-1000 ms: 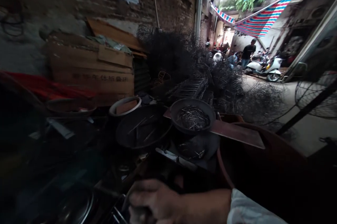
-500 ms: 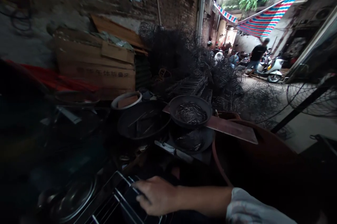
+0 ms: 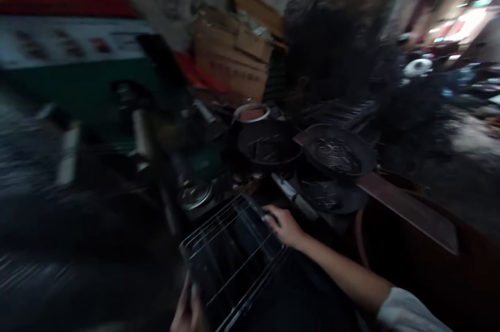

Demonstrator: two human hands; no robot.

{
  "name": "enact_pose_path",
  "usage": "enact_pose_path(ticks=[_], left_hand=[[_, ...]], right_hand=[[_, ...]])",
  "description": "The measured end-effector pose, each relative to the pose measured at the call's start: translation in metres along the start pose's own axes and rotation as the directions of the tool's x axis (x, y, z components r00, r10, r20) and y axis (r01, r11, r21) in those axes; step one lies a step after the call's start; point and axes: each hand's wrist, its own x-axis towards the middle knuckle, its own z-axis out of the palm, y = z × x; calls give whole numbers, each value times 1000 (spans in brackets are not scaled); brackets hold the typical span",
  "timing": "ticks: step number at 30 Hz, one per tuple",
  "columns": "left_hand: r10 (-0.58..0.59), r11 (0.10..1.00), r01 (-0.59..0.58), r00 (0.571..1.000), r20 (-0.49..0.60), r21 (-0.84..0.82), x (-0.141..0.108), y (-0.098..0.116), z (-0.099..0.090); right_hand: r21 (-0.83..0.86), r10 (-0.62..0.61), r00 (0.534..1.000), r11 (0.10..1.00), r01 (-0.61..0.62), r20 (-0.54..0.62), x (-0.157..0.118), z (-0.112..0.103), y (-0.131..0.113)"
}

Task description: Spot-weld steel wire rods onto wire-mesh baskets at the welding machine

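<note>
A rectangular rack of thin metal wire point(image 3: 239, 271) is held low in front of me, tilted, with wires running along and across it. My left hand point(image 3: 189, 307) grips its near left edge, thumb and fingers on either side; only the fingers and part of the hand show. Curled at the far right side of the rack is my right hand point(image 3: 286, 226), closed on the frame there. Motion blur softens both hands and the finer wires.
Ahead stand a shallow pan holding thin metal pieces point(image 3: 334, 152) and a wide dark pan point(image 3: 269, 144). A flat board point(image 3: 410, 209) lies over a big brown tub at right. Cardboard point(image 3: 234, 61) leans on the back wall. At left is a machine with a green panel point(image 3: 89, 92).
The view has swung left. My left hand has come into view on the rack, and more of the rack shows. My right hand stays on the rack.
</note>
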Motion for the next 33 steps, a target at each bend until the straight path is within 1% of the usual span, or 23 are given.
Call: enact_pose_path(ticks=[1,2,3,4,7,10,13,15,18,20,22,25,29,31,33], left_hand=[[-8,999,6,999,-34,-48,-1,-1,0],[23,996,-26,999,-41,-90,0,-1,0],[62,990,-64,998,-23,-122,2,0,0],[79,986,-79,997,-4,-150,5,1,0],[102,972,-90,994,43,-219,10,3,-2],[101,963,-81,992,68,-257,7,2,-5],[111,958,-90,992,64,-272,2,-3,-5],[106,959,-85,992,66,-269,0,-8,-4],[87,969,-67,994,71,-239,1,-16,-2],[104,977,-86,991,85,-197,4,-19,-1],[143,983,-126,981,128,-134,7,-19,-2],[213,977,-210,955,206,-36,12,-19,-6],[293,948,-314,924,246,52,12,-23,-7],[309,931,-348,912,271,113,10,-26,-6],[286,914,-354,909,302,200,9,-28,-6]], right_hand=[[-9,-20,1000,1000,20,18,1,-3,1],[-22,-35,999,999,35,36,2,-4,3],[-41,-45,998,998,47,46,3,-5,5],[-62,-52,997,997,56,53,3,-5,8],[-65,-28,998,997,32,65,-2,-3,15],[-34,11,997,999,-9,72,-9,0,20],[-36,11,997,999,-8,77,-12,0,20],[-34,8,995,999,-4,101,-10,-1,19],[-31,16,991,999,-12,136,-4,-4,19],[-40,26,988,999,-20,154,1,-5,21],[-55,38,982,998,-28,186,5,-6,24],[-66,60,970,997,-46,237,6,-9,30],[-51,54,965,998,-42,258,3,-8,39],[-48,32,966,999,-20,256,2,-6,45],[-56,21,966,998,-7,257,3,-5,52]])
